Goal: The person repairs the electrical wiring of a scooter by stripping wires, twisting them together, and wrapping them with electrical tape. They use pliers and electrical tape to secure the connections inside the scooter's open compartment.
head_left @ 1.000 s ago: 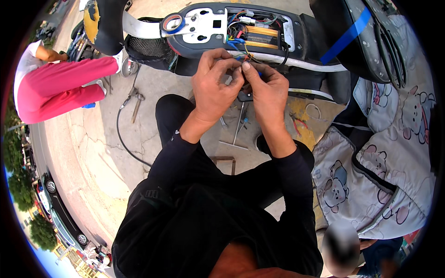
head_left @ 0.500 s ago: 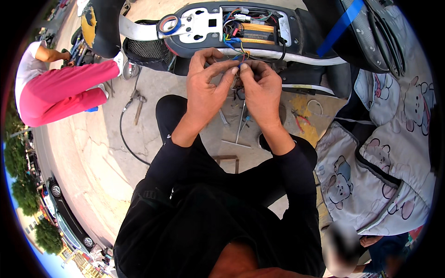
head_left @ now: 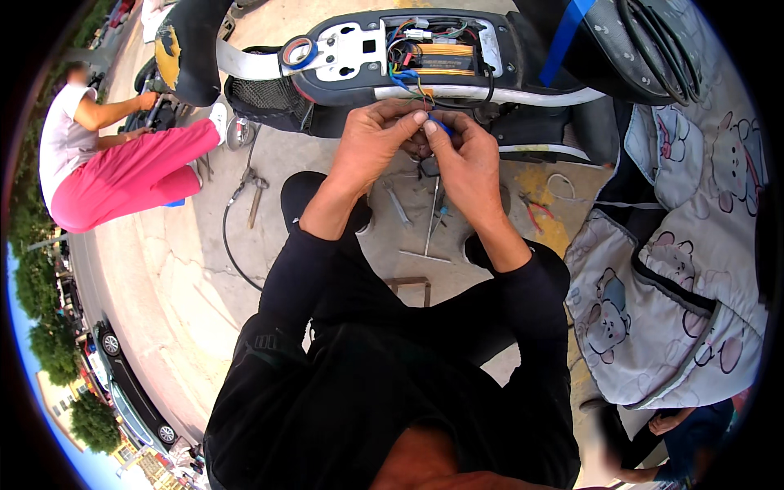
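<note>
My left hand (head_left: 367,145) and my right hand (head_left: 467,159) meet with thumbs and fingertips pinched just in front of an electric scooter's open compartment. Thin coloured wires (head_left: 426,95) run down from the compartment into the pinch. A bit of blue (head_left: 442,124), tape or wire, shows by my right fingertips; which it is I cannot tell. The fingers hide the wire ends. Behind them, the compartment holds a gold-coloured box (head_left: 445,60) amid bundled wires and white connectors. On the white metal plate (head_left: 349,51) to its left rests a roll of blue tape (head_left: 299,53).
Between my feet lie a wrench (head_left: 397,202) and a T-handled tool (head_left: 430,224). Red-handled pliers (head_left: 535,214) are at the right, a hammer (head_left: 257,202) and black cable at the left. A quilted cover (head_left: 678,278) hangs at the right. Another person (head_left: 122,155) works at far left.
Both hands have shifted slightly and stay pinched together. More blue now shows at my right fingertips. The person at the left has raised their upper body and arms into fuller view.
</note>
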`<action>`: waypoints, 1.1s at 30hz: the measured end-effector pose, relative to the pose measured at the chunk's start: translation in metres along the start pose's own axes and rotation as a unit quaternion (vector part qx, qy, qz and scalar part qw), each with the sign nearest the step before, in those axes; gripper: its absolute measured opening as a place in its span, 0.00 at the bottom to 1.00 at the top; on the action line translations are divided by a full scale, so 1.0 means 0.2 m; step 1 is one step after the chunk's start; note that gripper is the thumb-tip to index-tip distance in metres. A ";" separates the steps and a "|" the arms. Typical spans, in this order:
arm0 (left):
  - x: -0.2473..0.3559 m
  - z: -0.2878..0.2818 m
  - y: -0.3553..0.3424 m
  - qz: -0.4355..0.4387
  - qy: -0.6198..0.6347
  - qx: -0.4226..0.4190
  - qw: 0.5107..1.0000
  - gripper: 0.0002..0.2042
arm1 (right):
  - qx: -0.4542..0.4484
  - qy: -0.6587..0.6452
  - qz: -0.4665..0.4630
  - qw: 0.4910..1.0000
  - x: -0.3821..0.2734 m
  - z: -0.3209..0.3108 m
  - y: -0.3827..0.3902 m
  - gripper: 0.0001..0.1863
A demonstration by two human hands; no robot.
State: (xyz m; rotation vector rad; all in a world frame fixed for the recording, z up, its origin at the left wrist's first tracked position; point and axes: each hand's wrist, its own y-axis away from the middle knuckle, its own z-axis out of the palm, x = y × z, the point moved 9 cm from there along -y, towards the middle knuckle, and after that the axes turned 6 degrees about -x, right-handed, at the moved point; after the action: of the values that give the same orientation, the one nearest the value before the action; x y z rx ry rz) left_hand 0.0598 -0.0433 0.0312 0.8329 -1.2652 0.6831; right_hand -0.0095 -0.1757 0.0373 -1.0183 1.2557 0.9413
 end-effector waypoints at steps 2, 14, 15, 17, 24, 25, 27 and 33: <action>-0.04 0.04 0.00 0.001 0.030 0.005 1.000 0.15 | 0.018 0.079 -0.048 0.996 -0.06 -0.01 0.02 0.10; -0.11 0.08 0.01 0.002 0.121 -0.011 0.993 0.16 | 0.065 0.211 -0.141 0.965 -0.19 -0.03 0.07 0.08; -0.11 0.09 0.01 -0.007 0.127 -0.016 0.992 0.16 | 0.062 0.221 -0.143 0.963 -0.20 -0.03 0.07 0.07; -0.11 0.10 0.02 -0.026 0.124 -0.032 0.991 0.16 | 0.049 0.218 -0.149 0.963 -0.21 -0.03 0.06 0.07; -0.08 0.13 0.01 -0.003 0.165 -0.084 0.983 0.17 | 0.009 0.139 -0.111 0.984 -0.18 -0.06 0.01 0.07; -0.09 0.12 0.00 -0.004 0.164 -0.070 0.984 0.17 | 0.011 0.130 -0.094 0.987 -0.17 -0.06 0.00 0.07; -0.10 0.10 -0.02 0.007 0.171 -0.049 0.984 0.17 | 0.028 0.020 -0.027 0.999 -0.10 -0.10 -0.02 0.08; -0.09 0.03 -0.05 -0.004 0.080 -0.051 0.995 0.16 | -0.012 -0.082 0.069 0.994 -0.01 -0.09 -0.06 0.12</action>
State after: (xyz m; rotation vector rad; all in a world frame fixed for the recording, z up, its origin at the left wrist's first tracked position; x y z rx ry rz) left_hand 0.0604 -0.0537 0.0119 0.6846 -1.1416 0.6599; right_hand -0.0043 -0.1965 0.0391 -0.8619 1.1913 1.1261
